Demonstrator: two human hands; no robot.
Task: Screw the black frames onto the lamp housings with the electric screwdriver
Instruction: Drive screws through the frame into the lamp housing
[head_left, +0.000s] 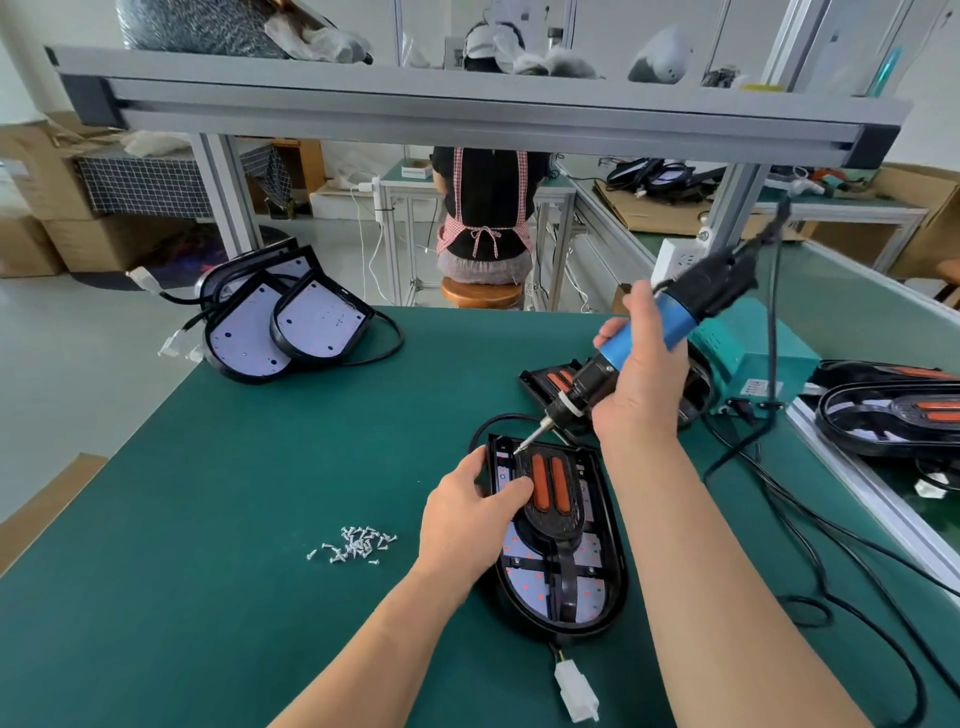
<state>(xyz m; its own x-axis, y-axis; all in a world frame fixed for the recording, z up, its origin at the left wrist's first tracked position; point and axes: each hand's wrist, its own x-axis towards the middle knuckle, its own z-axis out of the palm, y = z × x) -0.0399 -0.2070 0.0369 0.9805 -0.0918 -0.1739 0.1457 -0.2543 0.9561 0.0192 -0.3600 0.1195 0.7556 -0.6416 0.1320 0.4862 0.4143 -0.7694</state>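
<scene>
Toward the near right of the green-matted counter: black D-shaped plastic lamp housing with white LED board, lying flat, rounded end toward the near edge, white plug connector trailing off it. Seated inside it, black plastic frame with two orange strips.

Probably light and stiff, thin-walled plastic, apt to skid on the mat under a sideways shove from the bit, and likely brittle around the screw holes if overdriven. Best steadied by pressing down on frame and rim close to the screw point, clear of the LED board.

Left hand: grip half closed, thumb pressing by the frame's left side, fingers curled over the housing's left rim, pinning both to the counter. Right hand: grip clenched round the blue-and-black electric screwdriver, tool tilted, bit tip down at the frame's far left corner. Screw under the tip or not: too small to tell.

Left of the housing, loose heap of small silver screws. At the far left corner, stack of bare-boarded housings.
</scene>
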